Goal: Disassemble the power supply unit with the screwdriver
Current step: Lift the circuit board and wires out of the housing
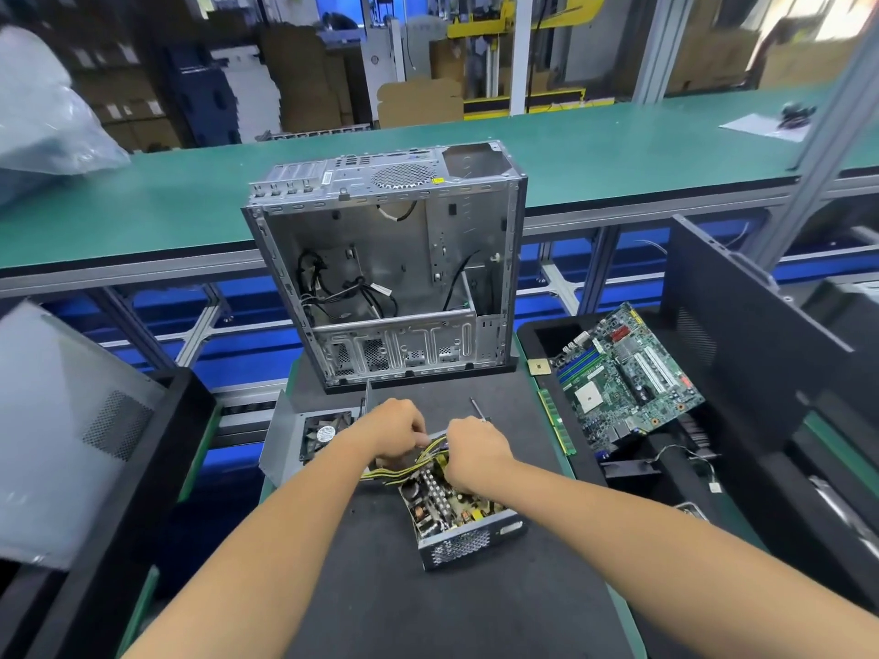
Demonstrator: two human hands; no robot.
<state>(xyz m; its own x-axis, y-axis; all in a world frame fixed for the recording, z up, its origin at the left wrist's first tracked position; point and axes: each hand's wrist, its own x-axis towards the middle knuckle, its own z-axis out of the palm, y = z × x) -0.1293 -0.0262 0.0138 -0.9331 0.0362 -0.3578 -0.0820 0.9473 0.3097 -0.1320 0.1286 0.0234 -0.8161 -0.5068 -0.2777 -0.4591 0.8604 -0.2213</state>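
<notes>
Two hands meet over the opened power supply unit [456,511], which lies on the dark worktop [380,587] just in front of the person. Left of it rests a detached metal cover with a fan [323,432]. The left hand [395,428] curls its fingers round the yellow and black wire bundle [404,470]; the right hand [475,449] grips the screwdriver [477,409], whose shaft sticks out beyond it. Behind stands an empty computer case [390,268], and a motherboard [623,378] lies in a black bin on the right.
</notes>
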